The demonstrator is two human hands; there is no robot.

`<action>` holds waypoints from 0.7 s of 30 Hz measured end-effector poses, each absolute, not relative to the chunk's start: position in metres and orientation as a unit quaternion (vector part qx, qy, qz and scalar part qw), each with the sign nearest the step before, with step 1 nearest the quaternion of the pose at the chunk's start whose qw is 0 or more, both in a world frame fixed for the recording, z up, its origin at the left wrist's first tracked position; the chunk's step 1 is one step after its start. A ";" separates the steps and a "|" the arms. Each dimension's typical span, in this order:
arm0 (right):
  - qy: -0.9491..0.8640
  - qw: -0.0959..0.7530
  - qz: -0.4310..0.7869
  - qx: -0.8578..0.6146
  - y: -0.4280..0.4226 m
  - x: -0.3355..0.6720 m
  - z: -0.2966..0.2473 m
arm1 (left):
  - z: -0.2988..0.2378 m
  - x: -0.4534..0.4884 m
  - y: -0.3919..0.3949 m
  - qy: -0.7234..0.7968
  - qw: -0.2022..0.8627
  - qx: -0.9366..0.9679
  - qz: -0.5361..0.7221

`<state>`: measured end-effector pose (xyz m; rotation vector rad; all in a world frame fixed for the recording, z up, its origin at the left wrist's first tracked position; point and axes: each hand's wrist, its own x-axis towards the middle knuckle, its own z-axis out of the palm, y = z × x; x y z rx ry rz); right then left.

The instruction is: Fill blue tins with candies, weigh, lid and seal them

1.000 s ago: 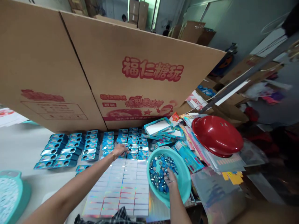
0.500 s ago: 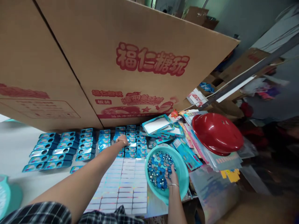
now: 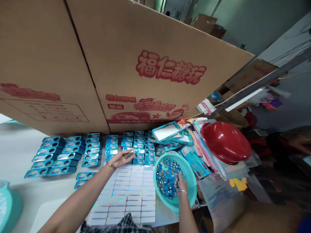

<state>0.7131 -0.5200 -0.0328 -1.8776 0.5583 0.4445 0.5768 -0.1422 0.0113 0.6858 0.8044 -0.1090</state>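
Observation:
My left hand (image 3: pixel 119 159) is turned palm up above the top edge of a white sheet with ruled boxes (image 3: pixel 131 191). Its fingers are curled around a small round silvery piece (image 3: pixel 127 155). Just behind it stand rows of small blue boxes (image 3: pixel 139 151), each with a round hole in its top. My right hand (image 3: pixel 181 183) is inside a turquoise basin (image 3: pixel 192 191), its fingers curled over some of the blue and silver round pieces (image 3: pixel 167 181). How many pieces it holds is hidden.
Large cardboard cartons (image 3: pixel 157 35) wall off the back. Open blue trays (image 3: pixel 167 131) and flat packages (image 3: pixel 195 161) lie beyond the basin. A red bowl (image 3: pixel 225 142) rests upside down on stacked sheets at right. Another turquoise tub (image 3: pixel 11 207) stands at far left.
My left hand has drawn back from the blue boxes toward me and turned palm up, showing a round piece. My right hand stays in the basin. The view has shifted slightly.

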 end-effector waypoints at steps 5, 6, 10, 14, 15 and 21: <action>0.088 0.550 0.300 -0.774 -0.462 0.721 -0.010 | 0.006 0.560 -0.149 0.368 0.899 0.234 -0.043; 0.058 0.531 0.322 -0.782 -0.446 0.725 -0.008 | 0.004 0.560 -0.149 0.370 0.900 0.228 -0.044; -0.019 0.414 0.367 -0.833 -0.374 0.742 -0.010 | 0.001 0.566 -0.148 0.375 0.896 0.230 -0.049; -0.051 0.270 0.373 -0.886 -0.314 0.759 -0.021 | 0.005 0.567 -0.148 0.372 0.896 0.239 -0.044; -0.056 0.239 0.374 -0.894 -0.303 0.763 -0.024 | 0.007 0.566 -0.148 0.371 0.896 0.241 -0.045; -0.052 0.163 0.382 -0.908 -0.284 0.776 -0.029 | 0.007 0.568 -0.143 0.393 0.867 0.304 -0.044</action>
